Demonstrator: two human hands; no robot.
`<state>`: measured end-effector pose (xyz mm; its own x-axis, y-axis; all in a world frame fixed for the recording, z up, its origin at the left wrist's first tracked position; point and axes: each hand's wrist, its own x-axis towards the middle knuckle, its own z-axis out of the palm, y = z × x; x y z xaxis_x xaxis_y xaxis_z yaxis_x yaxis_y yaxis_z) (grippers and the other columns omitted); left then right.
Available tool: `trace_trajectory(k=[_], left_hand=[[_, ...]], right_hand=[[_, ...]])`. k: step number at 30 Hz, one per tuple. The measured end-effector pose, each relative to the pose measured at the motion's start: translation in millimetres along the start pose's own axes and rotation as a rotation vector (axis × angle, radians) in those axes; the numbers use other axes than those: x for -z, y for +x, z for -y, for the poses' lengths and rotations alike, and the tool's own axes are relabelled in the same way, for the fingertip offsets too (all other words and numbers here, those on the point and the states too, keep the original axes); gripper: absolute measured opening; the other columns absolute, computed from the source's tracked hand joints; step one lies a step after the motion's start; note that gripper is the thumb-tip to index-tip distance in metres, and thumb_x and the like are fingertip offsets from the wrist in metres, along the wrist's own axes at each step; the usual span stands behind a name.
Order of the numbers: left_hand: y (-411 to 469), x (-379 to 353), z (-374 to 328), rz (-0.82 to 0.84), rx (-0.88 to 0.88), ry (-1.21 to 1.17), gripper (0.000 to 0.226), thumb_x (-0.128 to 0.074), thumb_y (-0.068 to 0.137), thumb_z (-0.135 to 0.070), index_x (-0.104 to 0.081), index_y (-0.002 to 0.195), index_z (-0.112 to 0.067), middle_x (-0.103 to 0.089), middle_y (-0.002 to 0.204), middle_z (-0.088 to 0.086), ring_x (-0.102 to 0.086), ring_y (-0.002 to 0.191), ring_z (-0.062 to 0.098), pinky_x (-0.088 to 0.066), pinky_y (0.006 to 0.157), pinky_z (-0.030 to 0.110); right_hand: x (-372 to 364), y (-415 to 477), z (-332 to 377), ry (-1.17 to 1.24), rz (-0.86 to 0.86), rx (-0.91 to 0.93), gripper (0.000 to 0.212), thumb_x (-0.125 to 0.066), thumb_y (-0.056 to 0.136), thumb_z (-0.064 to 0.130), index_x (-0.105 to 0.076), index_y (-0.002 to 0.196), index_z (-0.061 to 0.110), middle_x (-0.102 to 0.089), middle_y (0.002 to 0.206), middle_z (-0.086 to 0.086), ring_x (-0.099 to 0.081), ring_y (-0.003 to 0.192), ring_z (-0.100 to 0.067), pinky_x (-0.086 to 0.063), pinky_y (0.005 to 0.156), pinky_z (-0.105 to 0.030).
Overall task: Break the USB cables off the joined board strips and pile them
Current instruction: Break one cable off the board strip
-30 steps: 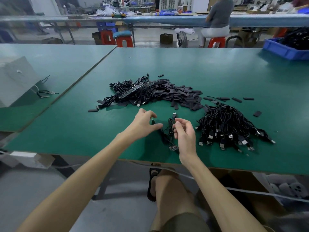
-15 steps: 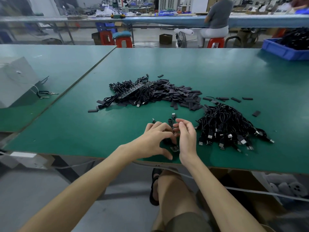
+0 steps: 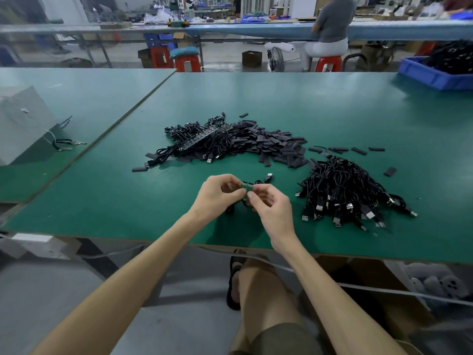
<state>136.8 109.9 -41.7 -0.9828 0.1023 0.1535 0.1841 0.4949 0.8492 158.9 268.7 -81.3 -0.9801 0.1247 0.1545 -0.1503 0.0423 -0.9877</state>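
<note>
Above the near part of the green table (image 3: 332, 111) we hold a small green board strip (image 3: 247, 187) between both hands, our left hand (image 3: 217, 198) pinching its left end and our right hand (image 3: 271, 208) pinching its right end with curled fingers. A black cable hangs from the strip, its USB plug (image 3: 268, 177) sticking up just behind our fingers. The pile of loose cables (image 3: 343, 190) lies near our right hand, and a heap of joined strips (image 3: 204, 142) sits farther back beside scattered black pieces (image 3: 276, 147).

Green worktables (image 3: 332, 103), red stools (image 3: 188, 63), grey floor (image 3: 64, 290).
</note>
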Motion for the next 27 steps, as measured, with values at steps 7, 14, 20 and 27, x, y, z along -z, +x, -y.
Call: trace_trajectory(k=[7, 14, 20, 27], left_hand=[[-5, 8, -7, 0.035, -0.037, 0.263, 0.011, -0.076, 0.086, -0.016, -0.070, 0.084, -0.024, -0.070, 0.076, -0.010, -0.066, 0.073, 0.004, -0.045, 0.061, 0.008], [-11, 5, -10, 0.014, -0.051, 0.252, 0.014, -0.075, 0.087, -0.013, -0.068, 0.083, -0.024, -0.067, 0.072, -0.013, -0.061, 0.067, -0.006, -0.044, 0.058, 0.009], [-21, -11, -12, -0.083, -0.126, 0.350, 0.011, -0.069, 0.089, -0.015, -0.059, 0.085, -0.015, -0.061, 0.083, -0.005, -0.060, 0.077, 0.016, -0.053, 0.071, 0.036], [-11, 22, -5, -0.197, -0.072, 0.405, 0.012, -0.064, 0.095, -0.017, -0.055, 0.088, -0.017, -0.059, 0.086, -0.007, -0.059, 0.077, 0.014, -0.050, 0.070, 0.033]], right_hand=[[-4, -1, -2, -0.130, 0.014, -0.045, 0.011, -0.080, 0.088, 0.020, -0.070, 0.089, 0.015, -0.076, 0.083, -0.003, -0.074, 0.082, -0.024, -0.061, 0.080, -0.048], [-4, 0, -4, -0.187, 0.022, -0.038, 0.014, -0.077, 0.091, 0.023, -0.065, 0.084, 0.019, -0.070, 0.078, 0.004, -0.061, 0.067, -0.005, -0.049, 0.063, -0.023], [-3, -1, -1, -0.217, 0.012, -0.022, 0.012, -0.075, 0.092, 0.020, -0.066, 0.086, 0.015, -0.070, 0.080, 0.004, -0.060, 0.067, 0.002, -0.049, 0.062, -0.017], [1, 3, -2, -0.003, -0.140, -0.107, 0.007, -0.061, 0.103, 0.023, -0.058, 0.099, 0.018, -0.068, 0.088, 0.000, -0.062, 0.063, 0.001, -0.048, 0.070, -0.024]])
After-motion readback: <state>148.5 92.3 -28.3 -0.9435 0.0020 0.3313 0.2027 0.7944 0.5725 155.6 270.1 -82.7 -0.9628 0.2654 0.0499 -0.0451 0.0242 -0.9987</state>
